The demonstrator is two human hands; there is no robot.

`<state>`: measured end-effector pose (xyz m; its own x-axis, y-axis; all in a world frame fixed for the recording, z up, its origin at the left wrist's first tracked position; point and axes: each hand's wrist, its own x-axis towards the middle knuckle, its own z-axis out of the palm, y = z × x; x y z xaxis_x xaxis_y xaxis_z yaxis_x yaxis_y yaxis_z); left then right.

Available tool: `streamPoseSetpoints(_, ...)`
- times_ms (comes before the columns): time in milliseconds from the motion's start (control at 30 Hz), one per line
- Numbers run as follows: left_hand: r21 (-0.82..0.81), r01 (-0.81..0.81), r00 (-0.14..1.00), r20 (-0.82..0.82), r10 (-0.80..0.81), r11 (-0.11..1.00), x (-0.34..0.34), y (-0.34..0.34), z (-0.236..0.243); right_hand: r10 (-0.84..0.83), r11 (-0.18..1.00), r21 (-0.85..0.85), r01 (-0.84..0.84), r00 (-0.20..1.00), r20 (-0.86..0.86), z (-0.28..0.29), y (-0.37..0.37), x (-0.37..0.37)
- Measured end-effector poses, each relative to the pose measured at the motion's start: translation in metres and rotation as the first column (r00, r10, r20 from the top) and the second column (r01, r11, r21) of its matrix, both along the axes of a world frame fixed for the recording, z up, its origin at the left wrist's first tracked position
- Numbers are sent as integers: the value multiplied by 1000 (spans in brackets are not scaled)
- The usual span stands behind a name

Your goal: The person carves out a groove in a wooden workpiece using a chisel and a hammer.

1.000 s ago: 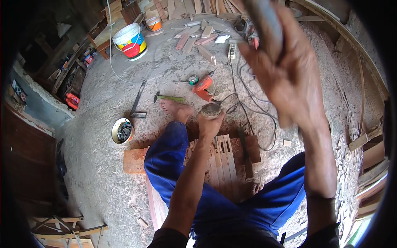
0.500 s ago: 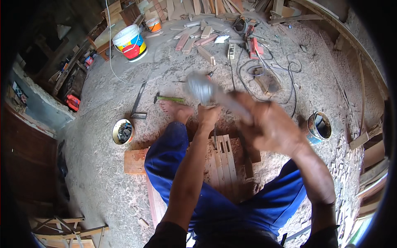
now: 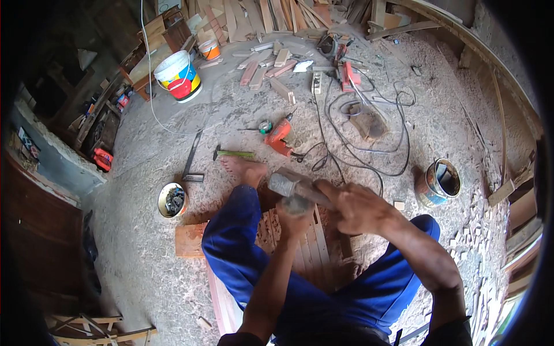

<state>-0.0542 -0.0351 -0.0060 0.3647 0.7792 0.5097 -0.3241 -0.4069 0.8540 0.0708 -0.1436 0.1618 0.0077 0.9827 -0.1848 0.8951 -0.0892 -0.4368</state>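
Note:
My right hand (image 3: 363, 209) is closed round the handle of a mallet (image 3: 283, 184) with a grey, thick head. That head is low, just over my left hand (image 3: 294, 225), which grips an upright chisel (image 3: 296, 204) by its handle. The chisel's blade is hidden behind my hand now. Below it, pale wooden strips (image 3: 314, 242) lie side by side between my legs, with slots cut in them. Several wood chips lie around the strips.
A red drill (image 3: 279, 137), a green-handled hammer (image 3: 235, 154) and a try square (image 3: 193, 167) lie ahead. Small buckets stand at left (image 3: 173, 199) and right (image 3: 437, 183). Power cords (image 3: 369, 147) loop across the floor. Offcuts (image 3: 271, 66) and a white bucket (image 3: 178, 76) are farther off.
The mallet has swung down from a raised, blurred position to just above my left hand. My left hand sits lower in view, still on the chisel. The drill has come into sight.

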Motion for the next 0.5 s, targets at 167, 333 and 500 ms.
streamPoseSetpoints(167, -345, 127, 973, -139, -184, 930, 30, 96, -33, 79, 915, 403, 2, 980, -184, 65, 20, 1)
streamPoseSetpoints(333, -534, 166, 980, -3, -198, 829, 50, 91, -15, -181, 527, 772, 357, 934, -308, 96, 82, 8)
streamPoseSetpoints(500, -380, 76, 983, -127, -133, 922, 18, 68, -22, -115, 992, 63, 111, 991, 72, -6, 64, 13)
